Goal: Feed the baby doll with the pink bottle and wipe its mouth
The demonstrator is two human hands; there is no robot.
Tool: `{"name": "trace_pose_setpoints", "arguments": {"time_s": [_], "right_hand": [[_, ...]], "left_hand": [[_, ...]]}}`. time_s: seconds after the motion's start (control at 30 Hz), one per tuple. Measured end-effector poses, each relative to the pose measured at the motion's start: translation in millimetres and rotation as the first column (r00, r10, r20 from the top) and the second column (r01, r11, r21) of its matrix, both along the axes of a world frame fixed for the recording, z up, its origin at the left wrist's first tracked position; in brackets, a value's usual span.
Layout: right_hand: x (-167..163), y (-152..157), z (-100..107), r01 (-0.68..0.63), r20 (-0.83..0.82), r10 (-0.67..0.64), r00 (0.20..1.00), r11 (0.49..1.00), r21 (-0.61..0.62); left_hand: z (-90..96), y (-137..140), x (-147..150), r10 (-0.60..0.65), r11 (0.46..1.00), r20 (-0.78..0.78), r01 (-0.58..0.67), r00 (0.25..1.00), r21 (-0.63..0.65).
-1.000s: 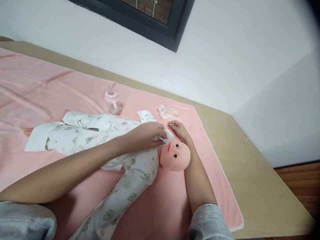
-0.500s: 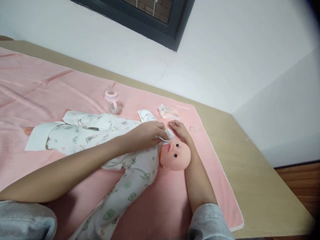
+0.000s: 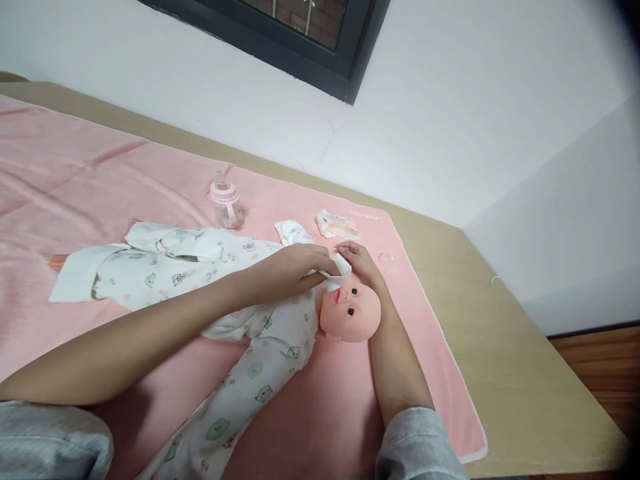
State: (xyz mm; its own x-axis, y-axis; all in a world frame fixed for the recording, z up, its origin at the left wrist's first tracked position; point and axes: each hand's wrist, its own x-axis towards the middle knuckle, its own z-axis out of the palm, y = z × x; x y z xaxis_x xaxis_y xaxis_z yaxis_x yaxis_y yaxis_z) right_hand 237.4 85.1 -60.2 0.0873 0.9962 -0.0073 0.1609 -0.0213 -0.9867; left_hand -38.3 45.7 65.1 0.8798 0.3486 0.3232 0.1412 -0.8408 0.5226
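Note:
A baby doll [image 3: 350, 320] in white printed pajamas lies on its back, its bald head toward the right. My left hand [image 3: 305, 267] reaches across the doll's chest and pinches a white wipe [image 3: 343, 265] against the side of its face, near the mouth. Beyond the head, my right hand [image 3: 359, 259] lies on the blanket with fingers stretched out, their tips close to the wipe. The right forearm runs along the crown of the doll's head. Part of the doll's neck and cheek is hidden by the left hand and the wipe.
A pink blanket [image 3: 330, 413] covers much of the wooden table [image 3: 480, 320]. Behind the doll stands a pink-lidded baby bottle [image 3: 227, 203]. A crumpled wipes packet [image 3: 337, 225] and a small clear round piece [image 3: 386, 257] lie past my right hand. A white wall [image 3: 280, 133] borders the table.
My left hand has shifted slightly to the right with the wipe, toward my right fingertips. The doll, bottle and packet look much the same.

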Motion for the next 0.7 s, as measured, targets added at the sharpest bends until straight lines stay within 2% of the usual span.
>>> {"name": "trace_pose_setpoints", "arguments": {"time_s": [0.2,0.7], "right_hand": [[2.8,3.9,-5.5,-0.009,-0.036,0.009,0.999,1.0,0.016],[0.1,2.2,-3.7,0.014,-0.047,-0.014,0.999,1.0,0.012]], "left_hand": [[4.3,-7.5,1.8,-0.07,0.996,-0.006,0.069,0.998,-0.064],[0.1,-7.9,4.0,-0.038,0.997,-0.015,0.037,0.999,-0.064]]}}
